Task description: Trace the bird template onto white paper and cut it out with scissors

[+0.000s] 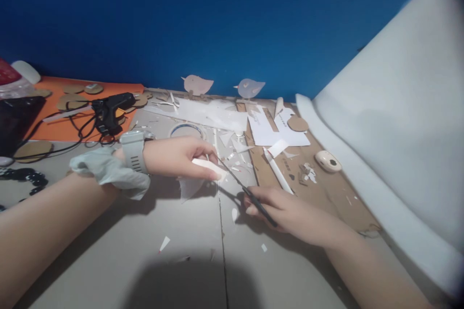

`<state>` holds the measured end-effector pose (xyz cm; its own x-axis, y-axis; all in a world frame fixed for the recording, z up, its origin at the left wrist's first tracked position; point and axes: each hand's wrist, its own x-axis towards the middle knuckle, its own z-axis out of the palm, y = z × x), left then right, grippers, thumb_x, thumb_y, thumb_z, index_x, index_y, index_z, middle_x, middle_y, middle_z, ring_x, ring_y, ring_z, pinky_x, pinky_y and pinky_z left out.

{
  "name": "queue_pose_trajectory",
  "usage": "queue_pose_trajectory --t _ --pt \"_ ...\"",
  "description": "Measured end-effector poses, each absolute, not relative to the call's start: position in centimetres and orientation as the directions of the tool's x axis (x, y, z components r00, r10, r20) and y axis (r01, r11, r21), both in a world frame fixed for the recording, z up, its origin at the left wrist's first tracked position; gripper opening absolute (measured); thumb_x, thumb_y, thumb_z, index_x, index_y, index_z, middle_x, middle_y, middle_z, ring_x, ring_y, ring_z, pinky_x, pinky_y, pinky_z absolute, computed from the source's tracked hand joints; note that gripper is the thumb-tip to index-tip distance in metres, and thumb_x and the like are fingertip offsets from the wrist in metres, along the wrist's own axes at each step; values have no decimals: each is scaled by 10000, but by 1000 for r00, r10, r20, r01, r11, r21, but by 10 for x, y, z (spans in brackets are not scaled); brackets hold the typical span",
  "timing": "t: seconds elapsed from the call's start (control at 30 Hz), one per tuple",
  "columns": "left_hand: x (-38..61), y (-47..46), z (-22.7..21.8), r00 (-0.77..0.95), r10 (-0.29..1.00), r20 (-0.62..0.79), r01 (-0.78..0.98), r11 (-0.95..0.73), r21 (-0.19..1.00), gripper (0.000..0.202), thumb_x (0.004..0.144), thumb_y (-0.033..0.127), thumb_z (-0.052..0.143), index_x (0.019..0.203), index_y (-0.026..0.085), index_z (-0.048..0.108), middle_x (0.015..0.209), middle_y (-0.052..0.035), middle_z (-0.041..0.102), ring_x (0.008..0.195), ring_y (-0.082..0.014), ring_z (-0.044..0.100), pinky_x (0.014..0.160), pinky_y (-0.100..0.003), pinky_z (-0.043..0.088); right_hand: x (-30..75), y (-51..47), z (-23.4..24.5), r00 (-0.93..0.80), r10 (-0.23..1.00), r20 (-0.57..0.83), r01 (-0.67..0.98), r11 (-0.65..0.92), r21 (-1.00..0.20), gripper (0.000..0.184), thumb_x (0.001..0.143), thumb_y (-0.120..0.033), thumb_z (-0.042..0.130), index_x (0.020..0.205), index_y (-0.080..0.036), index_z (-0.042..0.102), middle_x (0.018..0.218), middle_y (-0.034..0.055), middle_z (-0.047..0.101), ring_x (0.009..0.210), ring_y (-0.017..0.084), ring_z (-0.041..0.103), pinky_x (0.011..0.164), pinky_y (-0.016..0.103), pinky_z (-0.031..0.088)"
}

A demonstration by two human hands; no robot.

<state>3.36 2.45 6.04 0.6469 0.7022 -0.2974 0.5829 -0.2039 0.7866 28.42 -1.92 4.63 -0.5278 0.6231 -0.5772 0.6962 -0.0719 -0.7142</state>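
Observation:
My left hand (179,155) pinches a small white paper piece (206,168) just above the grey floor. A grey watch (133,151) and a pale scrunchie (108,171) sit on that wrist. My right hand (286,212) is closed round the handles of thin dark scissors (246,190), whose blades point up-left and meet the paper piece. A larger translucent scrap (189,187) hangs below the left fingers.
White paper scraps (232,147) litter the floor. A black glue gun (110,108) and cardboard discs lie on an orange sheet (61,128) at left. A white pen (277,171), a cardboard sheet (326,193), two paper birds (197,84) and a white foam roll (398,120) are nearby.

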Motion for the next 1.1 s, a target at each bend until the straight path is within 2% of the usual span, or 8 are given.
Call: queue_pose_trajectory --t 0.2,0.47,0.57,0.63,0.73,0.9,1.0,1.1 --pt "29 27 68 598 768 -230 550 -184 815 393 701 422 639 1011 189 576 712 25 615 603 -114 545 531 -196 388 284 -21 48 -502 658 -562 673 -112 -732 329 873 -498 443 855 -203 587 663 -20 489 515 86 370 463 195 283" --pt "30 29 68 311 942 -127 428 -20 903 621 657 460 698 1175 229 444 750 23 585 532 -98 541 471 -195 417 281 -25 45 -507 755 -417 552 -87 -829 296 884 -467 444 838 -190 536 674 -37 454 507 77 344 482 196 305" --pt "39 24 65 188 978 -95 265 43 963 627 670 420 707 1196 228 423 771 13 610 663 -128 604 589 -224 483 280 -26 41 -505 779 -373 501 -88 -861 315 883 -480 439 827 -180 518 665 -33 437 518 81 343 476 192 300" --pt "49 19 59 168 980 -110 41 104 994 605 703 403 684 1202 216 398 810 1 621 748 -140 628 688 -262 513 279 -26 39 -507 792 -341 466 -81 -881 340 886 -493 423 797 -174 499 655 -32 426 522 83 346 475 192 301" --pt "62 11 48 177 974 -138 -105 158 982 524 745 384 650 1182 204 425 990 -53 634 879 -168 628 764 -300 521 278 -27 39 -524 792 -313 431 -70 -899 341 900 -483 404 767 -176 473 642 -38 412 523 79 343 487 190 308" --pt "69 0 46 356 886 -298 254 216 943 434 797 546 506 876 147 660 930 -93 694 886 -230 634 881 -375 471 275 -28 43 -538 771 -341 422 -104 -901 311 907 -456 414 781 -177 474 631 -53 377 510 69 313 468 181 289" --pt "68 -4 51 355 914 -197 372 56 927 420 838 533 443 801 183 673 856 -39 710 861 -198 634 901 -325 445 275 -28 43 -533 757 -378 405 -164 -900 305 897 -459 434 790 -178 480 631 -55 359 500 63 301 431 173 248" --pt "67 -5 54 378 925 -21 374 -132 918 350 863 471 438 823 187 639 825 -14 700 838 -174 627 839 -273 459 276 -27 42 -586 710 -390 378 -186 -907 323 892 -479 433 784 -177 473 617 -60 343 481 57 300 420 169 244"
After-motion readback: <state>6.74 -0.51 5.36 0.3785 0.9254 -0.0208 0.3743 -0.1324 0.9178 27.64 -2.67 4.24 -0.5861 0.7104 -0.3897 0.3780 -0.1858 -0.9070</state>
